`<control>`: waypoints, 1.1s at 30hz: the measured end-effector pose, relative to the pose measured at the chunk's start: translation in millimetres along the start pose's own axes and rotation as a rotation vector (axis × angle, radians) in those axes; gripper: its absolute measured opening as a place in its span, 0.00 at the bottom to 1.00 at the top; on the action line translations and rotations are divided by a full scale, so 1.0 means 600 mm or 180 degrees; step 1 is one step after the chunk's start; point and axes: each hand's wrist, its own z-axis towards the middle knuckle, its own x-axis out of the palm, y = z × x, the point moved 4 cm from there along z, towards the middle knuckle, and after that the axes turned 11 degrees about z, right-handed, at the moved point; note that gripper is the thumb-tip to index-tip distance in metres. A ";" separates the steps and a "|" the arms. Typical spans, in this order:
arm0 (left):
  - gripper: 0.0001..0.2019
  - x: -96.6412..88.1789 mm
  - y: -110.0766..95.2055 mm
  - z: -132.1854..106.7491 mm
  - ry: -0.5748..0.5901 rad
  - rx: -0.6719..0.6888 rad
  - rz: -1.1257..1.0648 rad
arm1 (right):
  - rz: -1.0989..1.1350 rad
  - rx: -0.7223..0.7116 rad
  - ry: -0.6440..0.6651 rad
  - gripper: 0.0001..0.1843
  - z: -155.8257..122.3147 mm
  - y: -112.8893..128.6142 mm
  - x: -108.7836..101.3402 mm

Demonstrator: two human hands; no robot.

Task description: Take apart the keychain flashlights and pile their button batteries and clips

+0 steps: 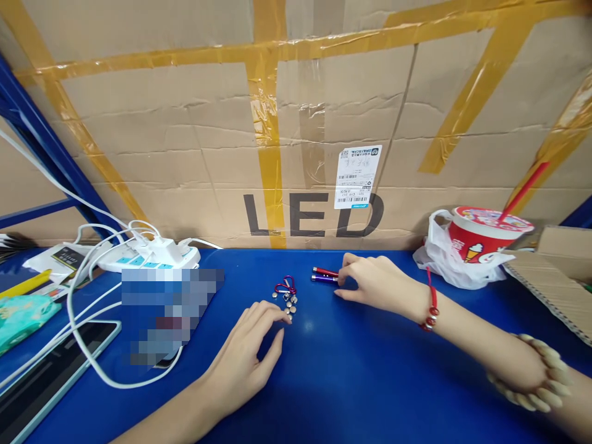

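Observation:
On the blue table (351,370) lie several small round button cells (289,301) beside two small carabiner clips (287,286), one red and one purple. My left hand (250,357) rests palm down, its fingers curved, with the fingertips touching the nearest button cell. Two short pen-like lights (324,275), one red and one purple, lie side by side further right. My right hand (377,283) pinches their right ends with thumb and fingers. A red cord bracelet (431,308) and a bead bracelet (539,373) sit on my right arm.
A taped cardboard box (296,123) marked LED walls the back. A white power strip (148,254) with cables, a tablet (46,376) and a blurred patch lie at left. A red cup (483,237) with a straw in a white bag, and cardboard sheets (550,283), stand at right.

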 end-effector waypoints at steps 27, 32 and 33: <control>0.08 -0.002 -0.006 0.002 0.0067 0.0066 -0.0068 | 0.0293 -0.0313 -0.0485 0.13 0.029 -0.024 0.039; 0.09 -0.005 -0.007 0.004 0.0158 0.0043 -0.0072 | 0.0297 -0.0292 -0.0489 0.13 0.029 -0.025 0.044; 0.09 -0.006 -0.007 0.003 0.0153 0.0042 -0.0073 | 0.0291 -0.0282 -0.0483 0.13 0.029 -0.024 0.044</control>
